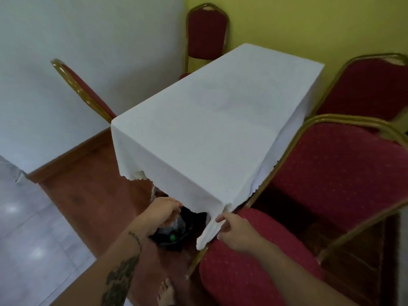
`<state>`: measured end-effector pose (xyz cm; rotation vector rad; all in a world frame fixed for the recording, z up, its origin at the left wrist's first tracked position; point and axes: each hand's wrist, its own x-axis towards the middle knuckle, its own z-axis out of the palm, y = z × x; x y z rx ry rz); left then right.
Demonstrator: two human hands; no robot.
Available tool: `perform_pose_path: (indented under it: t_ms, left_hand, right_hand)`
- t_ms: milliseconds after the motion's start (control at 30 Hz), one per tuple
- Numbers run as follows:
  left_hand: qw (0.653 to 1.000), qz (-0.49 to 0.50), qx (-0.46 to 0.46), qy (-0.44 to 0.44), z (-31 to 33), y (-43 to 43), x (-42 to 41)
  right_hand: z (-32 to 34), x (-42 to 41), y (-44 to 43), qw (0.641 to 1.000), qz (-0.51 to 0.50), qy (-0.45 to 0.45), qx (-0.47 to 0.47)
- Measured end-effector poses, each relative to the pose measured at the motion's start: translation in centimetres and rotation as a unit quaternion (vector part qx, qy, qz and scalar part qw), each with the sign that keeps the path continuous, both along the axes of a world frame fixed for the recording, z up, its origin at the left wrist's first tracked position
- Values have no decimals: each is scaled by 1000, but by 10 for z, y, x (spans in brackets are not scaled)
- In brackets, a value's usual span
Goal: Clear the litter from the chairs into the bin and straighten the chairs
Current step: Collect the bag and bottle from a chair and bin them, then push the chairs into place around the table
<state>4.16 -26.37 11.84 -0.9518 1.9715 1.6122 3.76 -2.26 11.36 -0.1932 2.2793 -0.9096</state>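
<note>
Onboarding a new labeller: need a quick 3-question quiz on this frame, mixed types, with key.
1. True or false: the right hand pinches the white tablecloth at its near corner.
2. Where is the left hand? A) over the black bin B) on a chair back C) flat on the tabletop
3. Fill in: the bin stands on the floor under the near end of the ____.

Key: 1 true; 2 A; 3 table.

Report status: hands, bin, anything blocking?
Left hand over the black bin, clear plastic litter at its fingers. Right hand pinches the tablecloth corner. Tablecloth overhangs the bin; nearest chair close alongside.
</note>
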Motion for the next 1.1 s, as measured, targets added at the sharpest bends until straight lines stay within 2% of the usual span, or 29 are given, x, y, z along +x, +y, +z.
perform_pose_path:
  t_ms: [333,633,833,1100]
  left_hand:
    - [990,-128,34,51,107,180,15]
    - [954,-257,19,154,174,284,-43]
    - [937,-295,7,184,187,352,-68]
    - [942,-280,-60,173,168,444,-129]
  right_hand:
    - [92,40,216,989,-133,60,20]
    - [162,22,322,962,-229,145,34]
    - [189,-11,375,954,-228,189,54]
    - [196,-121,446,965,-176,185,62]
